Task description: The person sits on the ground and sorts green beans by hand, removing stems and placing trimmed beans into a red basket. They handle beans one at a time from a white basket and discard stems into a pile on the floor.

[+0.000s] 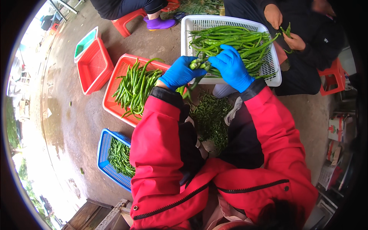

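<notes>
My left hand, in a blue glove, is wrapped round a small bunch of long green chili peppers, their stem ends sticking out toward the right. Close against those ends is my right hand, also blue-gloved. Its thumb and fingertips come together there in a pinch, and what lies between them is too small to make out. Just beyond both hands, a white plastic basket holds a heap of long green chili peppers. Part of that heap is hidden behind my right hand.
Left of my arms stand a red basket of chili peppers and a blue basket of small green pieces. Red and green baskets lie farther left. Green trimmings cover the floor between my feet. A co-worker's hands hold peppers opposite.
</notes>
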### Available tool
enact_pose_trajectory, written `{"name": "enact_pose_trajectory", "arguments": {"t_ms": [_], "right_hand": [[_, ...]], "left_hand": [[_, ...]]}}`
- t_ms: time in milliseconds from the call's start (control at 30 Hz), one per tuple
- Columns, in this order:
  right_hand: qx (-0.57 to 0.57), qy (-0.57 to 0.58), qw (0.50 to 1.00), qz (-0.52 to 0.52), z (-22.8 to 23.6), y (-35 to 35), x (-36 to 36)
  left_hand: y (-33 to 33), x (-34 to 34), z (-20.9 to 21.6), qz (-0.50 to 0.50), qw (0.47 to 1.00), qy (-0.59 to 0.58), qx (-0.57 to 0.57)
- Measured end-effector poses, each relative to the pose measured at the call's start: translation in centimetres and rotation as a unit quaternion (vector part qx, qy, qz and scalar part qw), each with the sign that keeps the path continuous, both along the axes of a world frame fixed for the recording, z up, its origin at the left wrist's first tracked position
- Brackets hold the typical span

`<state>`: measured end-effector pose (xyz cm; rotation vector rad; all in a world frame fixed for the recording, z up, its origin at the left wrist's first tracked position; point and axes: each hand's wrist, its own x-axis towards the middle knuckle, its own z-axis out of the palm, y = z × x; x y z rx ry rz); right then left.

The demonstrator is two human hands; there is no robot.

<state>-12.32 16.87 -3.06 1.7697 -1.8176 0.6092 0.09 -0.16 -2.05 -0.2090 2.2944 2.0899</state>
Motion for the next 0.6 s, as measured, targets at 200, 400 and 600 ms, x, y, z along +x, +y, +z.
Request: {"name": "enact_pose_trajectory", "arguments": {"t_ms": [200, 400, 600], "right_hand": [[-0.121, -0.211, 0.969, -0.042, 0.3, -0.6, 1.1], [0.048, -0.535, 0.844, -0.006, 1.1, 1.6, 0.0], [0.348, -0.206, 0.914, -0.038, -1.6, 3.5, 0.0]], "left_hand": [[1.0, -0.4, 1.2, 0.006, 0.995, 0.055, 0.083], [0.8, 0.6, 3.3, 0.067, 0.987, 0.08, 0.126], [-4.4, 7.7, 7.7, 0.316, 0.93, 0.169, -0.082]]}}
